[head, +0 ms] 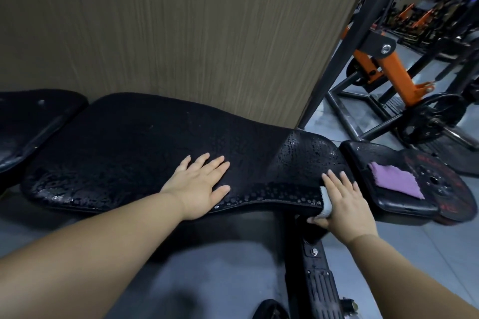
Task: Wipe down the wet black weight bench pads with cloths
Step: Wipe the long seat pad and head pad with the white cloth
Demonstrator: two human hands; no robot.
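The long black bench pad (134,142) runs across the middle, beaded with water drops along its near edge and right end. My left hand (199,184) lies flat on it, fingers spread and straight. My right hand (342,204) presses a small white cloth (325,202) against the pad's right near edge, fingers straight, thumb below the edge; most of the cloth is hidden under the palm. A purple cloth (394,180) lies on the smaller seat pad (363,160) to the right.
A wood-grain wall panel (181,28) stands right behind the bench. Another black pad (31,116) sits at far left. Orange and black rack frames (388,65) and weight plates (435,116) crowd the right. The bench's base foot (321,282) juts toward me over grey floor.
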